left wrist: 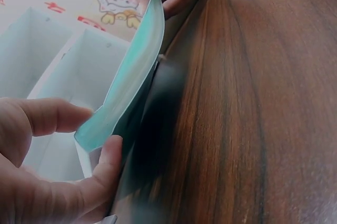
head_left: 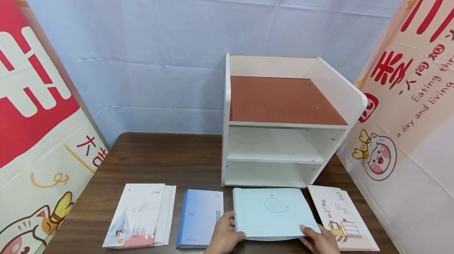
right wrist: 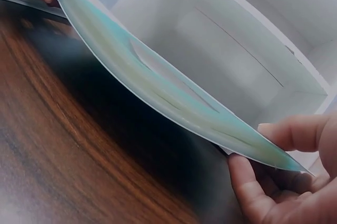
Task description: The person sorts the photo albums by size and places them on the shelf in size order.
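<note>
A mint notebook (head_left: 273,212) with a whale line drawing on its cover is held level in front of the white shelf unit (head_left: 287,128). My left hand (head_left: 225,233) pinches its left edge, thumb on top and fingers below. At the lower right corner my right hand (head_left: 317,239) pinches it the same way. In the left wrist view the notebook (left wrist: 138,50) is seen edge-on, its lower side bowed and raised off the table. The right wrist view shows pale pages between the covers of the notebook (right wrist: 158,87).
On the brown wooden table (head_left: 170,151) lie a blue book (head_left: 202,216), just left of my left hand, and a stack of white illustrated booklets (head_left: 138,214) farther left. More illustrated booklets (head_left: 340,218) lie right of the notebook. Printed cloth (head_left: 408,100) hangs at the sides.
</note>
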The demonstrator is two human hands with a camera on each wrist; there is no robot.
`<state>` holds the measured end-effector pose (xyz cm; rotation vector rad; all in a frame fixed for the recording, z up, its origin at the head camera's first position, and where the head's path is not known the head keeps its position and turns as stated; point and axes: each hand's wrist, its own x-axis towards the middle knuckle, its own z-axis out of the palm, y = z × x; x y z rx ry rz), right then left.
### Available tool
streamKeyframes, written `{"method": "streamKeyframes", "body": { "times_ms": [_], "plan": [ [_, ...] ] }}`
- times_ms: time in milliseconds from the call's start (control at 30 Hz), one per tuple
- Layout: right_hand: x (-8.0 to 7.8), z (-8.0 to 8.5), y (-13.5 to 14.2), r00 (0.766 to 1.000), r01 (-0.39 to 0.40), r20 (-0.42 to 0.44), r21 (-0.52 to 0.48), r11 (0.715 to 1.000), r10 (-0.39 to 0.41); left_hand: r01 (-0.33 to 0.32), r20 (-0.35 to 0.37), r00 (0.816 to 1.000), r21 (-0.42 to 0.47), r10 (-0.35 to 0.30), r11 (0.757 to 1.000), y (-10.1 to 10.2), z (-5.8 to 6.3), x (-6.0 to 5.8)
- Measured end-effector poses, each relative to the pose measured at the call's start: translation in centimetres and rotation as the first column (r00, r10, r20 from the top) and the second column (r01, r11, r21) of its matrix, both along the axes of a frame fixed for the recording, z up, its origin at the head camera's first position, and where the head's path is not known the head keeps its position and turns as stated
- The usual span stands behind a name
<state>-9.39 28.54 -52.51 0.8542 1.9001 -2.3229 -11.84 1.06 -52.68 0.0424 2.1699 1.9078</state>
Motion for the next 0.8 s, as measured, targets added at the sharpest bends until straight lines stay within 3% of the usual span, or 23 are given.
{"method": "streamKeyframes", "body": {
  "times_ms": [267,633,800],
  "plan": [
    [0.1,0.1,0.0,0.999,-0.048,0.021,0.068,0.997,0.047,0.019,0.031,0.999,0.015,-0.019,1.0,-0.2,0.3,0.1],
    [0.5,1.5,-0.2,0.998,-0.066,0.028,0.097,0.993,0.063,0.052,-0.037,0.998,0.028,-0.051,0.998,-1.0,1.3,0.2],
    [0.6,1.8,-0.1,0.995,-0.072,0.073,0.118,0.99,0.064,0.048,-0.032,0.998,0.042,-0.047,0.998,-1.3,1.5,0.3]
  ]
}}
